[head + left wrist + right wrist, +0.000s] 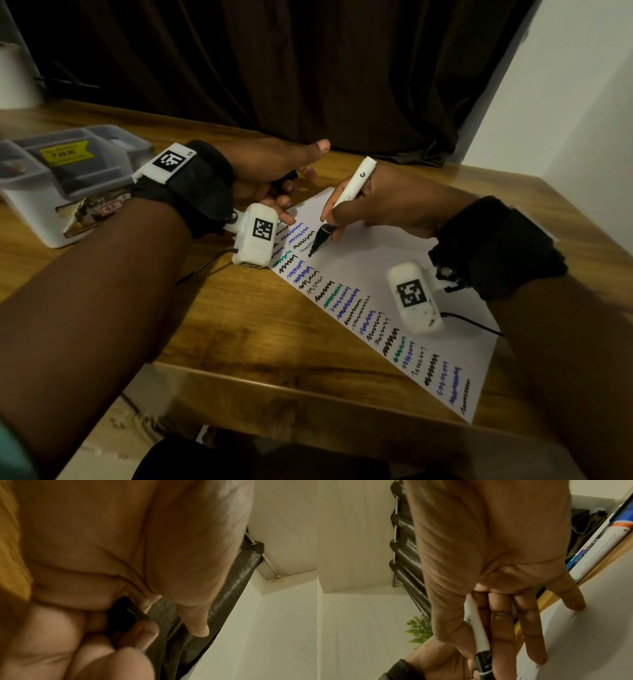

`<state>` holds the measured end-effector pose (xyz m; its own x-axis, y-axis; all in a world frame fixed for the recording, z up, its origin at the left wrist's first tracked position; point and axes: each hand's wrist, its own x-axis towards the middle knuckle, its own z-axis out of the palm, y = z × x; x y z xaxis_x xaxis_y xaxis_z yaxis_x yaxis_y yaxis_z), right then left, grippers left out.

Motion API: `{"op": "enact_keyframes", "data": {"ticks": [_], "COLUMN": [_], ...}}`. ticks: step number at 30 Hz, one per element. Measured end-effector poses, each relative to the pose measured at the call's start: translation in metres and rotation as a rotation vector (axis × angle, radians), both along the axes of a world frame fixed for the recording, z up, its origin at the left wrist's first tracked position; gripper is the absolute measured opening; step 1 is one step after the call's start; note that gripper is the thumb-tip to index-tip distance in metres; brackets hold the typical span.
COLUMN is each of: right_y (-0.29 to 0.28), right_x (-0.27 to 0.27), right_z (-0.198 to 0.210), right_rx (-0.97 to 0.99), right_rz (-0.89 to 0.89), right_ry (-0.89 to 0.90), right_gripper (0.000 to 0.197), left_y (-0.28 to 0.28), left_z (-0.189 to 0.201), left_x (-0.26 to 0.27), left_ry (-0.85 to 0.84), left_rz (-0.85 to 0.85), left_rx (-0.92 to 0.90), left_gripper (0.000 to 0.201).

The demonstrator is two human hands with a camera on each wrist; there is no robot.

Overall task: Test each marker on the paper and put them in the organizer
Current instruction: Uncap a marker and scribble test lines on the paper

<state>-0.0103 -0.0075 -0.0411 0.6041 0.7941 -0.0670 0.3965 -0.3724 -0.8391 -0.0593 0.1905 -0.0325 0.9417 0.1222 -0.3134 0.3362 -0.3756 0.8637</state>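
My right hand (373, 205) grips a white marker (351, 186) with a black front end, its tip touching the white paper (376, 260) beside rows of black, blue and green squiggles. In the right wrist view the marker (477, 631) lies between thumb and fingers. My left hand (274, 174) hovers at the paper's far corner, its fingers curled round a small black cap (286, 178), thumb stretched out. The left wrist view shows the dark cap (125, 616) inside the curled fingers. The grey-and-white organizer (68, 178) stands at the far left of the table.
The wooden table (239, 325) has its front edge close to me. Dark curtains (308, 68) hang behind it and a white wall stands to the right. A yellow price sticker (65, 154) sits on the organizer's tray. Cables trail from both wrist cameras.
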Motion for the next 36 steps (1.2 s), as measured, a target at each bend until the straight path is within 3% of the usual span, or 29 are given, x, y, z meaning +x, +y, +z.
{"op": "enact_keyframes", "data": {"ticks": [19, 36], "right_y": [-0.0022, -0.0018], "right_x": [0.0032, 0.0015], "right_z": [0.0012, 0.0019], "right_rx": [-0.070, -0.074], "right_rz": [-0.100, -0.175], "right_ry": [-0.056, -0.028], "right_gripper": [0.024, 0.006], "left_y": [-0.0026, -0.0002], "left_z": [0.0003, -0.0020], "left_x": [-0.0008, 0.0024], "left_ry": [-0.015, -0.004], "left_rz": [0.012, 0.017], "left_rx": [0.010, 0.000], "left_gripper": [0.065, 0.066]}}
